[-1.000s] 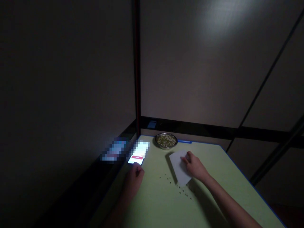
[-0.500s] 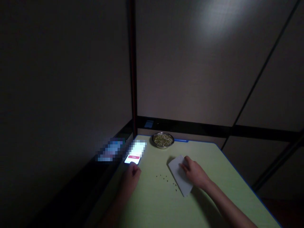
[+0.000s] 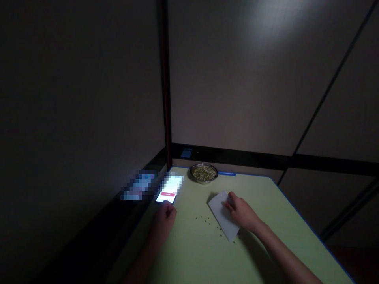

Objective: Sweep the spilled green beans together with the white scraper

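My right hand [image 3: 243, 212] grips a white sheet that looks like folded paper or thin card [image 3: 222, 215], tilted over the table, its lower edge close to the tabletop. Several small dark beans or seeds [image 3: 209, 224] lie scattered along the sheet's left edge and near its bottom corner. Over at the left, my left hand [image 3: 166, 216] rests with curled fingers just below a lit phone [image 3: 166, 198]; whether anything is in those fingers is hidden. Farther back stands a round metal bowl [image 3: 204, 173] holding many small green and pale beans.
The pale green table [image 3: 189, 252] has a blue edge and stands in a corner against dark panels [image 3: 231, 86]. A blue stick-like object [image 3: 227, 173] lies by the bowl at the back edge. The glossy strip at left mirrors the phone.
The white sheet has shifted slightly to the left, and more dark beans show by its bottom corner. My left hand stays by the phone. The view has moved a little.
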`<action>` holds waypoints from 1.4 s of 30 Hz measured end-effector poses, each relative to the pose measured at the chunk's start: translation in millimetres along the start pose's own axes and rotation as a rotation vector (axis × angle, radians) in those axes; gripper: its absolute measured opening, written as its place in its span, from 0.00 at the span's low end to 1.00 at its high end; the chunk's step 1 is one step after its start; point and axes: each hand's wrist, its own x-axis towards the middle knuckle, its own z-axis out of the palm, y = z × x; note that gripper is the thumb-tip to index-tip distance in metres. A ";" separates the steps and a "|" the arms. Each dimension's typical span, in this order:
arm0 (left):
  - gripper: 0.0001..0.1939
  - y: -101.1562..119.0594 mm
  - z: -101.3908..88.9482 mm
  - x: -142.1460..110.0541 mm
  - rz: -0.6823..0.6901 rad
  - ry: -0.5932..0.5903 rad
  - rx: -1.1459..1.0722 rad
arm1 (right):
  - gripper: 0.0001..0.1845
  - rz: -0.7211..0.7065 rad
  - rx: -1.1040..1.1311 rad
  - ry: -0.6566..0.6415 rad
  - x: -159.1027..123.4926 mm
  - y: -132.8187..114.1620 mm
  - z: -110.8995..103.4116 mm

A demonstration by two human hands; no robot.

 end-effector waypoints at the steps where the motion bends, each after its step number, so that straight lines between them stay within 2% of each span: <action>1: 0.07 0.5 -0.1 -0.2 -0.006 -0.004 0.000 | 0.10 0.005 -0.003 -0.002 0.6 -0.8 1.0; 5: 0.06 1.9 -0.6 -0.6 -0.007 -0.010 0.001 | 0.08 0.012 0.008 -0.005 3.5 -3.6 3.0; 10: 0.06 5.1 -2.1 -1.9 0.005 -0.010 0.006 | 0.09 0.003 0.100 0.036 8.0 -0.9 -4.6; 15: 0.07 8.7 -2.6 -2.1 -0.008 -0.026 0.023 | 0.10 0.004 0.066 0.046 7.9 3.9 -9.2; 29: 0.06 3.8 0.0 -1.5 0.006 -0.011 0.012 | 0.11 -0.004 0.062 0.024 11.0 -0.1 5.1; 42: 0.07 3.0 0.4 -2.0 0.007 -0.006 0.026 | 0.12 0.080 0.063 0.021 14.5 1.5 20.6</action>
